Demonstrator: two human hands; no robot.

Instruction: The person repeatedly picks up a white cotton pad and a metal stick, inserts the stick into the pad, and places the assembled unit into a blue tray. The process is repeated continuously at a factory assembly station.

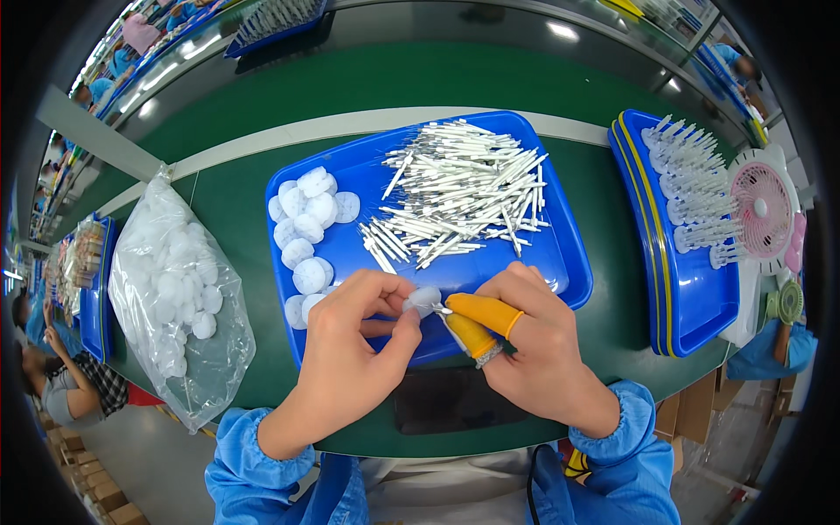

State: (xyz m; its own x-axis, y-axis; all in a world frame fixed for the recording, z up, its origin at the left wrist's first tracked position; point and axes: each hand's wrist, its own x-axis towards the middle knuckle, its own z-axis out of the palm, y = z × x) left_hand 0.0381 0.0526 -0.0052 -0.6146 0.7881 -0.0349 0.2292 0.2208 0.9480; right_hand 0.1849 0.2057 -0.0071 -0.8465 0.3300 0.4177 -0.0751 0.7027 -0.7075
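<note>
My left hand point(354, 337) pinches a translucent white plastic disc point(423, 299) between thumb and fingers, above the near edge of a blue tray point(569, 262). Yellow covers sit on two fingers of my right hand point(542, 346). Those fingers are closed on a slim white rod point(456, 331), whose metallic tip meets the disc; how far the tip enters it cannot be made out. Inside the tray, a heap of similar white rods point(472, 188) with grey tips lies at the far right. Several loose discs point(308, 229) are along its left side.
A clear bag of discs point(175, 289) lies to the left. Stacked blue trays point(704, 324) at the right hold assembled disc-and-rod pieces point(691, 184), beside a pink and white fan point(759, 206). A dark flat object point(455, 401) lies near the table's front edge. Other people work farther off.
</note>
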